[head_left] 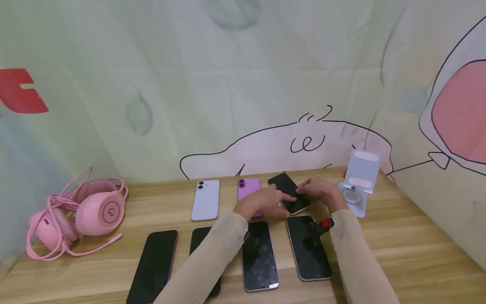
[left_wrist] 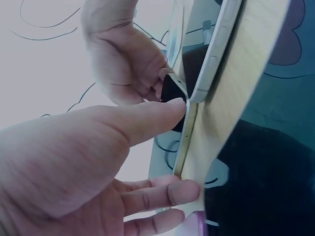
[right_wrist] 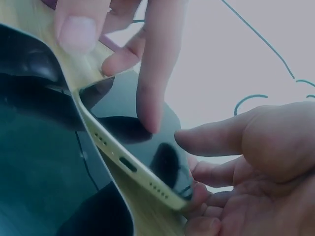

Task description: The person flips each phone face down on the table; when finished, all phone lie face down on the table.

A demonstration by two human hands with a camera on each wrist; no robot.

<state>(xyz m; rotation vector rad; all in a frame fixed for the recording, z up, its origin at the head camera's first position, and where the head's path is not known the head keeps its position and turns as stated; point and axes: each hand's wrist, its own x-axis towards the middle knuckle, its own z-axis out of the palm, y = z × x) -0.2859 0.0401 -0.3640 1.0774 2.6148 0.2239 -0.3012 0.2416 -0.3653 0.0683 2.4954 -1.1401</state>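
A black-screened smartphone [head_left: 284,184] with a pale gold edge lies face up near the back of the table. My right hand [head_left: 322,190] grips its right side by the bottom corner; in the right wrist view the thumb [right_wrist: 206,140] is over the glass and the fingers are at the edge. From the left, my left hand [head_left: 263,201] reaches across with one straight digit on the screen. Its other fingers [left_wrist: 170,194] are by the phone's left side. A purple phone [head_left: 248,185], back up, is partly hidden behind this hand.
A light blue phone [head_left: 205,200] lies back up. Several dark phones, including one [head_left: 153,264] at left, form a front row under my forearms. Pink headphones [head_left: 100,213] with a coiled cable sit far left; a pale folding charging stand [head_left: 363,169] is at right.
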